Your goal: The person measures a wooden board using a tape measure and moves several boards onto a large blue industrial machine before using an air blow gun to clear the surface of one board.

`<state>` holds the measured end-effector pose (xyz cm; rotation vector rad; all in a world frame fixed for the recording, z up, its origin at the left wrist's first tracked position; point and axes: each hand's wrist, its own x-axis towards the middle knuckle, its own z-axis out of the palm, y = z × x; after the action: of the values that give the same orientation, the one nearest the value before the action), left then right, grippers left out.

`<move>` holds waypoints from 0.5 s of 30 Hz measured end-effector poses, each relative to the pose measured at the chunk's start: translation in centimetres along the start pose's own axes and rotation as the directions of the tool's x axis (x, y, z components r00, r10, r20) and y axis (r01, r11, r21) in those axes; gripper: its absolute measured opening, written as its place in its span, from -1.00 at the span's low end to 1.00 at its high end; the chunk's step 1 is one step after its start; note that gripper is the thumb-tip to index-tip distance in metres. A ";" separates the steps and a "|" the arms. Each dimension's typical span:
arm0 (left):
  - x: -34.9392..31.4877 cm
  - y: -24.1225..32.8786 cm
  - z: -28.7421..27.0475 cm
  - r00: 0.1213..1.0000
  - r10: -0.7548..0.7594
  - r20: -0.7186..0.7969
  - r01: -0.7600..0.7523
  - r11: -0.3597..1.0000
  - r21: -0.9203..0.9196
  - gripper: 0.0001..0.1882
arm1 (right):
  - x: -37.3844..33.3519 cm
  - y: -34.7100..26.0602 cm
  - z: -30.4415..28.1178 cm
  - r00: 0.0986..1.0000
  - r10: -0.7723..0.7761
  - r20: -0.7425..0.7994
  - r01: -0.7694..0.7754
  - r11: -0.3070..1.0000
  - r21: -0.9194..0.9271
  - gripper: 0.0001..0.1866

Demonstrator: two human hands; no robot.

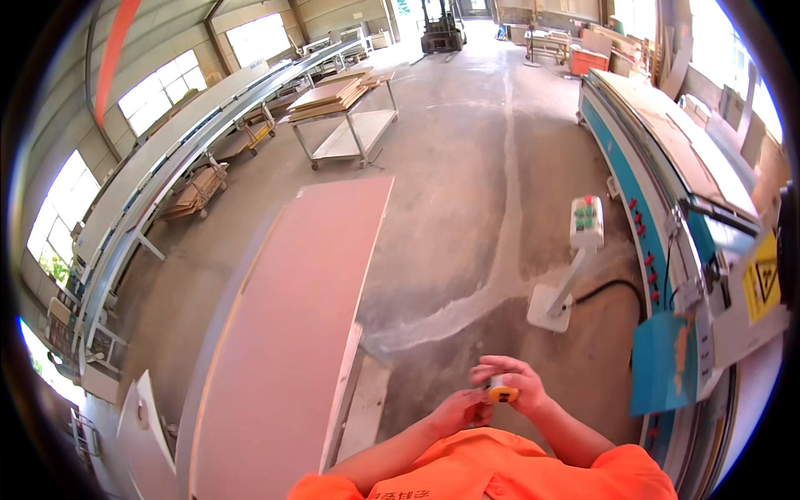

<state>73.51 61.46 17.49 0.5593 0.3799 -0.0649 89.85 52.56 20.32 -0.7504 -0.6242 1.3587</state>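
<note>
In front of my orange shirt, my right hand [523, 387] is wrapped round a small yellow and black tape measure [502, 392]. My left hand [460, 412] comes up close beside it with its fingers curled inward. Whatever those left fingers grip, if anything, is too small and hidden to make out. To the left of both hands lies a long pinkish board [292, 308] on a stack of sheets, reaching away from me.
A pedestal control box [587, 218] with buttons stands ahead on the right, its black cable [612, 286] running to a long blue machine [658, 267]. A trolley with boards [333, 96] stands farther left, near a long conveyor frame [158, 162]. Far off is a forklift [442, 29].
</note>
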 end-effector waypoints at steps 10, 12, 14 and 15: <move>18.1 23.0 -7.4 0.969 0.216 -0.118 -0.079 0.728 0.681 -0.61 | 23.5 -8.9 -12.4 0.913 0.400 -0.083 -0.408 0.901 -0.146 -0.33; 22.9 28.4 -7.0 0.982 0.142 -0.127 0.005 0.648 0.762 -0.62 | 26.9 -11.5 -15.2 0.910 0.388 -0.148 -0.408 0.900 -0.151 -0.38; 26.2 35.0 -6.4 0.996 0.082 -0.028 -0.021 0.547 0.837 -0.67 | 31.1 -14.3 -17.1 0.911 0.372 -0.177 -0.410 0.856 -0.314 -0.39; 28.5 36.6 -6.6 0.994 0.095 0.046 -0.088 0.502 0.860 -0.68 | 32.6 -15.6 -17.6 0.922 0.312 -0.227 -0.371 0.882 -0.292 -0.40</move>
<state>103.68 97.23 20.31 1.6053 0.3026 -0.1552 117.07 82.13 20.55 -1.2889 -0.6051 1.5067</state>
